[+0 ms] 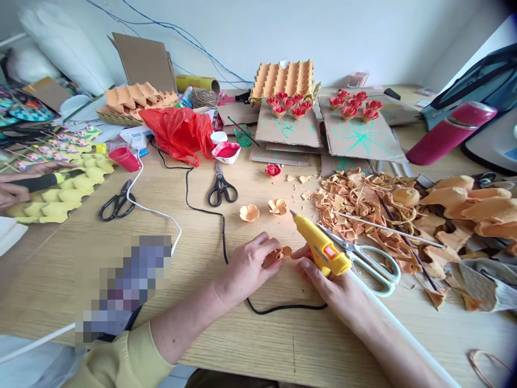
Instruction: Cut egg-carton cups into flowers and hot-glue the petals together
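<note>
My left hand (247, 265) pinches a small orange egg-carton flower (276, 255) between thumb and fingers, partly hiding it. Beside it, my right hand (332, 286) holds a yellow glue gun (319, 243), its nozzle pointing away to the upper left. A long white glue stick (398, 327) extends from the gun's back along my forearm. The right index fingertip is at a petal of the held flower; whether it presses on it I cannot tell. Just beyond my hands lie two unpainted flower cups (249, 213), and behind them a red painted rose (272, 170).
White-handled scissors (374, 268) and a heap of carton scraps (363, 207) lie right. Black scissors (221, 188), a bowl of red paint (226, 152) and a red bag (177, 134) are ahead. Red flowers stand on cardboard (288, 132). Another person's hands (14, 194) work at left.
</note>
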Demonstrator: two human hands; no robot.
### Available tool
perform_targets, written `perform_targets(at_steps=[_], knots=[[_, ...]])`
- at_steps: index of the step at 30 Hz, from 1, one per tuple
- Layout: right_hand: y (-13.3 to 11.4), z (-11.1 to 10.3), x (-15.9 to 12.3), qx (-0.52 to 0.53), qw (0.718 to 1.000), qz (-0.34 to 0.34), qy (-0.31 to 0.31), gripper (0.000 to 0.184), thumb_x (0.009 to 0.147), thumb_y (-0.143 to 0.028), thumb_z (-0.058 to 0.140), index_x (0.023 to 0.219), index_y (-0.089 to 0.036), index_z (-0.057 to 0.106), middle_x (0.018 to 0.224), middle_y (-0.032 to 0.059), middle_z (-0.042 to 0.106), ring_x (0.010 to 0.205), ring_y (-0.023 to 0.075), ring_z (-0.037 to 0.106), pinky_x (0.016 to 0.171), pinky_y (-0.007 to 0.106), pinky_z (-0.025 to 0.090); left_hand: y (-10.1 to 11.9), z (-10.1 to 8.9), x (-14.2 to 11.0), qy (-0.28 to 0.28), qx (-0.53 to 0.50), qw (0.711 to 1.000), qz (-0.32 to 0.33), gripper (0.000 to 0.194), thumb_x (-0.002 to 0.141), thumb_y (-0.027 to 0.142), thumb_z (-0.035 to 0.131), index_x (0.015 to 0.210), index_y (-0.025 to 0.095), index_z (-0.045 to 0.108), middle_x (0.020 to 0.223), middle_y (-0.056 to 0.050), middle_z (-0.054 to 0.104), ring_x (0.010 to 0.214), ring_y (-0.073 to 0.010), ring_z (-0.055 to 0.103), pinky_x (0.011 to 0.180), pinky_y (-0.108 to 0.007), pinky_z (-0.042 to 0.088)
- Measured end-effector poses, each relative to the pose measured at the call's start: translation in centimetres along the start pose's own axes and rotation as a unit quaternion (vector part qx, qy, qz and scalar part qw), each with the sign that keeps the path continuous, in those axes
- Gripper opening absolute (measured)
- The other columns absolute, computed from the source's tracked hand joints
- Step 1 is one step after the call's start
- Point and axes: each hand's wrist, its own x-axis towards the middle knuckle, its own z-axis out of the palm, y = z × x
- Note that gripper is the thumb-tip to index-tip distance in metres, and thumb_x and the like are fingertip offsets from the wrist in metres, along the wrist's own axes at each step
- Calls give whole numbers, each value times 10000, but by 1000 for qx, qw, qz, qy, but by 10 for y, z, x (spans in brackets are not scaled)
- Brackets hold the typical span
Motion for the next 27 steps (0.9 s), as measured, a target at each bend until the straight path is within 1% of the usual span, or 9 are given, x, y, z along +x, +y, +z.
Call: perform_targets(at_steps=[2,3,6,9,12,14,19,24,27], knots=[[-1,-6,-9,16,999,31,-7,384,911,-560,606,1104,-229,633,835,37,642,658,166,577,614,305,508,-1,1,0,10,-18,1000,-11,57,863,135,643,887,184,627,864,-10,605,654,-109,558,586,-224,442],[-1,-8,-13,19,999,44,-17,391,905,-572,608,1089,-227,630,802,29,626,647,161,562,597,295,498,-1,2,0,15,-26,999,-18,49,862,135,639,873,180,621,861,-11,607,650,-106,552,579,-221,437],[2,-12,-25,15,997,67,-45,398,900,-604,591,953,-212,630,732,12,560,634,152,515,556,271,458,-3,4,0,26,-50,998,-40,38,855,141,639,865,173,621,853,-12,611,667,-107,552,574,-214,434],[7,-13,-31,-8,997,64,-51,423,903,-621,569,900,-203,634,747,12,532,657,151,493,583,271,450,-4,4,0,50,-86,993,-60,28,864,161,638,888,176,632,850,-12,618,682,-107,555,586,-208,445],[12,-12,-36,-41,995,67,-59,415,920,-607,551,899,-202,643,776,12,530,685,150,486,624,272,448,-2,4,1,67,-121,987,-84,48,849,161,657,890,177,638,816,1,625,629,-89,531,570,-197,440],[17,-12,-38,-53,994,77,-61,424,916,-614,550,908,-202,646,789,15,535,680,148,480,616,271,439,0,3,2,76,-136,983,-95,58,831,155,672,877,175,643,790,10,629,599,-80,518,553,-192,431],[29,-10,-43,-65,993,87,-45,452,891,-643,563,919,-199,641,788,21,547,666,151,486,605,274,440,6,-1,3,89,-169,977,-92,64,803,140,685,853,167,656,787,11,647,590,-74,531,536,-185,430],[27,-11,-41,-68,993,87,-45,452,890,-639,567,913,-195,653,774,26,577,667,156,519,623,276,476,8,-3,3,99,-174,976,-86,74,793,121,689,849,168,672,781,9,653,614,-82,557,539,-184,437],[27,-12,-41,-79,994,71,-20,455,866,-637,604,928,-194,683,776,37,608,690,175,554,626,277,501,8,-3,3,105,-172,976,-80,70,797,122,690,850,166,679,779,5,647,623,-87,565,535,-184,440]])
